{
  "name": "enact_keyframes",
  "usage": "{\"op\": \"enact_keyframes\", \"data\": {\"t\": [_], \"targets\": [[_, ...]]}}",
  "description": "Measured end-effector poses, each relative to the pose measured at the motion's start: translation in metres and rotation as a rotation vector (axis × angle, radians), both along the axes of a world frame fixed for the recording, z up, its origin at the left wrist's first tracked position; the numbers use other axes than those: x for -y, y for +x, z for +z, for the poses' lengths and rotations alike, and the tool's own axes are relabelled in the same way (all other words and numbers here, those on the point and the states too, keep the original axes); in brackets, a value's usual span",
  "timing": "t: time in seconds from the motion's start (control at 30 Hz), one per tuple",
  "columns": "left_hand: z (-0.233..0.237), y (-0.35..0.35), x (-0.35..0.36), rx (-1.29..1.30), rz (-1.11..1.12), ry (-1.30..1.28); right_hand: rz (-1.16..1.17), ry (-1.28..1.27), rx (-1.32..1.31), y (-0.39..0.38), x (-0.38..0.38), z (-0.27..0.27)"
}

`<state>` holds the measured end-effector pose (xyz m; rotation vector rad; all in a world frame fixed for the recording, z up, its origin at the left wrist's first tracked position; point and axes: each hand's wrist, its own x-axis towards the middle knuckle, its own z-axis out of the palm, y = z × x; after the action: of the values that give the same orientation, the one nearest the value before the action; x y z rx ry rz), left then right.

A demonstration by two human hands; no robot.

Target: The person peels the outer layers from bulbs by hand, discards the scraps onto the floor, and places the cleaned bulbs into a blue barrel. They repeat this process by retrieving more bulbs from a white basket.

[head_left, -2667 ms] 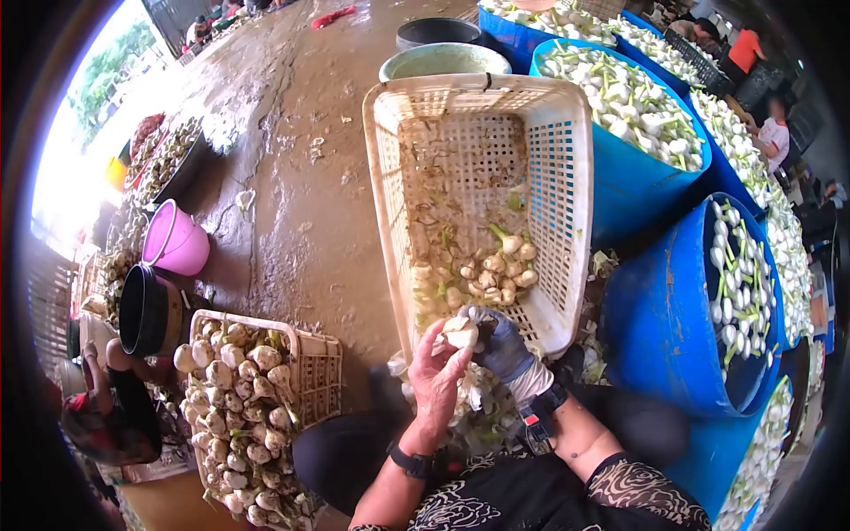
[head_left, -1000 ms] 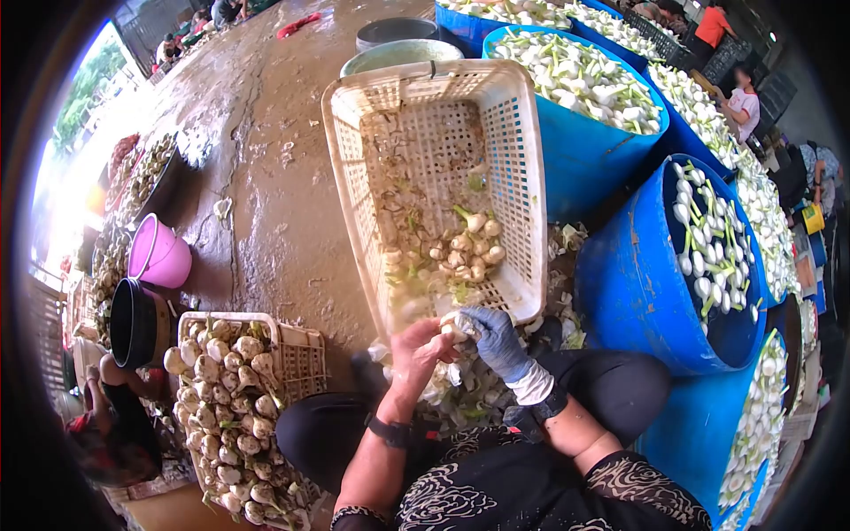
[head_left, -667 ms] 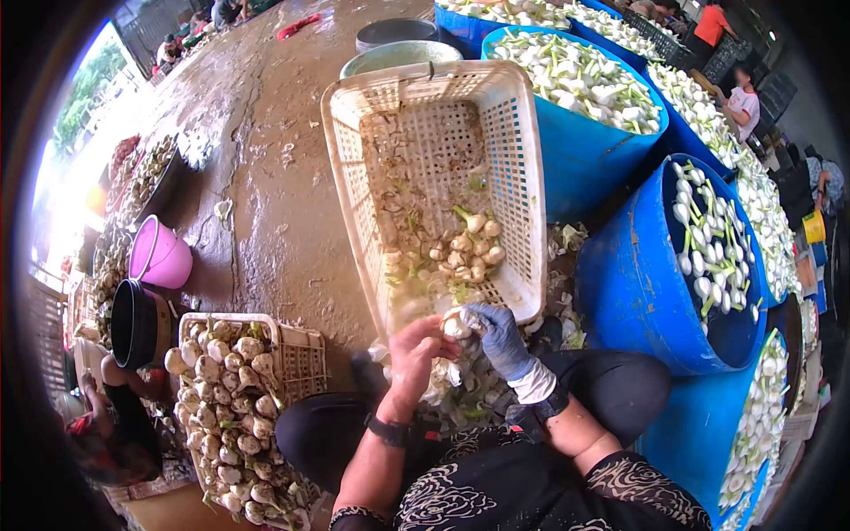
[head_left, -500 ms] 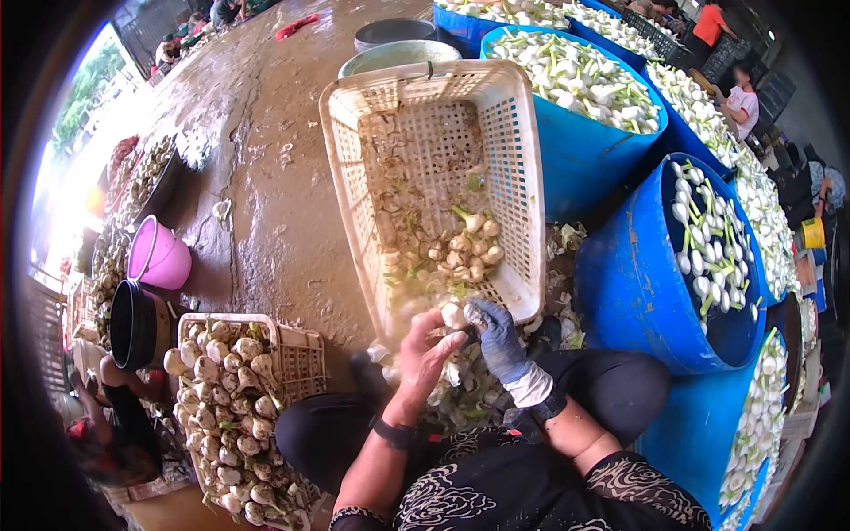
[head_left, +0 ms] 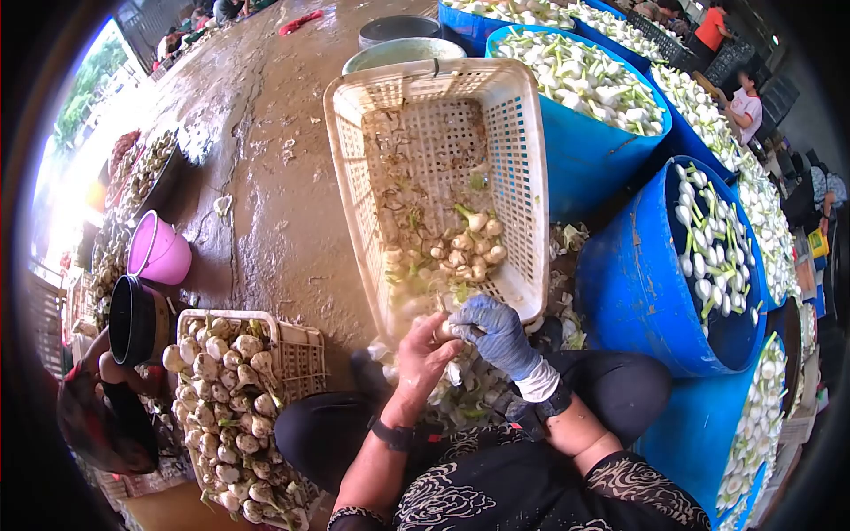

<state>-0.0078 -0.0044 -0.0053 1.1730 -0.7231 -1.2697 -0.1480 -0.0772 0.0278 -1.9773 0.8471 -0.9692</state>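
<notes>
At the near end of a white plastic crate, my bare left hand has its fingers closed round a pale bulb. My right hand, in a blue-grey glove, pinches at the same bulb from the other side; whether a tool is in it cannot be made out. A small heap of dirty bulbs lies in the crate's lower part. Below my hands, peelings are piled between my legs.
Blue barrels with peeled white bulbs line the right. A full crate of unpeeled bulbs stands at lower left, near a pink bucket and black bucket. Other people sit at upper right; another person is at far left.
My right hand has moved slightly left and its fingers now cover more of the bulb. The person at far left has shifted position.
</notes>
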Motion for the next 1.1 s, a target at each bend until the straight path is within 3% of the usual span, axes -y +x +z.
{"op": "enact_keyframes", "data": {"t": [0.07,0.17,0.3,0.37,0.43,0.53,0.6,0.63,0.7,0.87,0.97,1.1], "targets": [[-0.009,-0.001,-0.001,0.232,-0.041,0.016,-0.001,-0.013,-0.072,-0.001,-0.001,-0.001],[-0.013,0.002,0.000,0.289,-0.048,0.029,-0.047,0.194,-0.044,-0.002,-0.004,-0.001],[0.013,0.002,0.001,0.376,-0.125,0.099,-0.256,0.111,0.069,-0.002,0.007,-0.037],[0.026,-0.001,0.000,-0.117,0.012,-0.015,-0.478,0.782,0.381,-0.016,0.018,-0.048],[0.031,0.009,-0.001,-0.178,-0.030,0.013,-0.607,0.663,0.373,-0.036,0.033,-0.071],[0.021,0.018,-0.002,-0.212,-0.127,-0.005,-0.526,0.617,0.433,-0.043,0.034,-0.065],[0.019,0.017,-0.003,-0.240,-0.146,-0.001,-0.210,0.303,0.203,-0.037,0.025,-0.032],[0.020,0.016,-0.002,-0.265,-0.163,0.001,-0.213,0.304,0.202,-0.032,0.022,-0.021],[0.023,0.014,-0.001,-0.247,-0.171,0.029,0.169,0.045,0.053,-0.025,0.017,-0.009],[0.021,0.007,-0.001,-0.149,-0.051,0.070,0.116,0.144,-0.102,-0.020,0.009,-0.019],[0.019,0.011,-0.001,-0.075,-0.089,0.100,0.064,-0.100,-0.164,-0.016,0.006,-0.013],[0.012,0.016,-0.001,-0.044,-0.139,0.120,0.081,-0.176,-0.315,-0.015,0.001,-0.005]]}}
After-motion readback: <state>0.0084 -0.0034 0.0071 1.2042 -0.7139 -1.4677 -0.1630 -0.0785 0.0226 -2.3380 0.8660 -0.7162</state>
